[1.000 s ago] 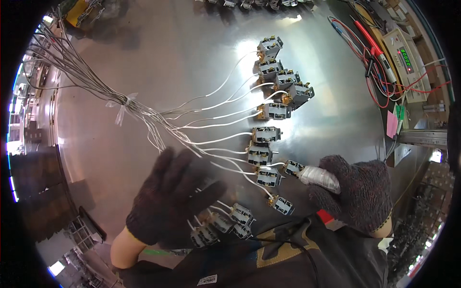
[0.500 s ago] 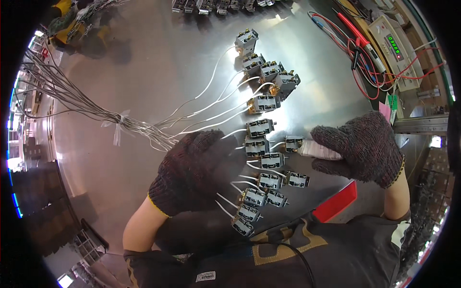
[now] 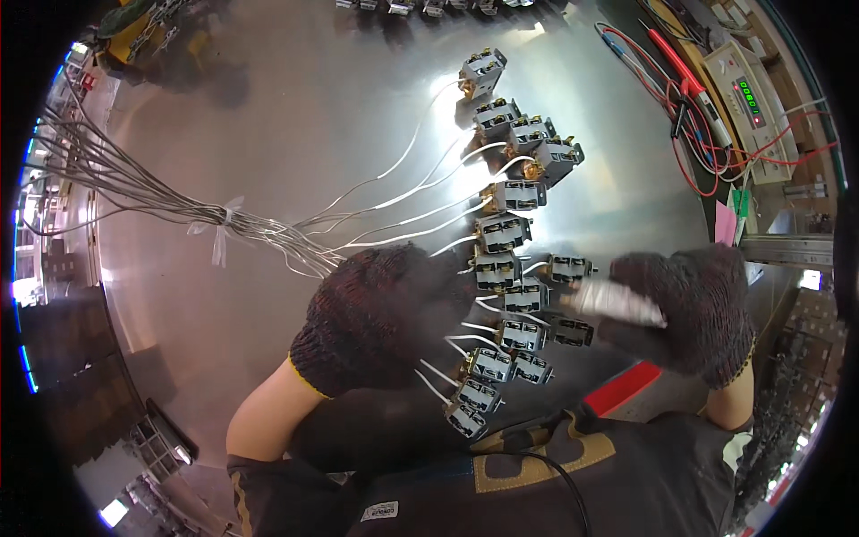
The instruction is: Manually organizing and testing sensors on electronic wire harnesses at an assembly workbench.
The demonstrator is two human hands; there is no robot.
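My left hand [image 3: 380,318], in a dark knitted glove, is closed over a bundle of white wires [image 3: 304,251]; its fingertips are partly hidden and blurred. The wires fan out past it to several small grey-and-black sockets with metal tabs [image 3: 519,194], lying in an uneven column. To the right, my right hand [image 3: 693,309], gloved alike and smeared by motion, has a white-wrapped, stick-like piece [image 3: 617,302] at its fingers. That piece's tip is close to one socket [image 3: 570,268] at the column's right side. What lies under the wrapping cannot be made out.
The metal table [image 3: 295,116] carries everything. A white tie [image 3: 225,217] binds the wires at left. At far right stands a meter with a green display [image 3: 750,103], beside red and black test leads [image 3: 684,76]. A red tray [image 3: 624,387] lies near my right forearm. More metal parts [image 3: 434,7] line the far edge.
The view has shifted slightly. My right hand has turned, and the white-wrapped piece now slants downward to the right. The meter's reading differs. My left hand stays over the wires.
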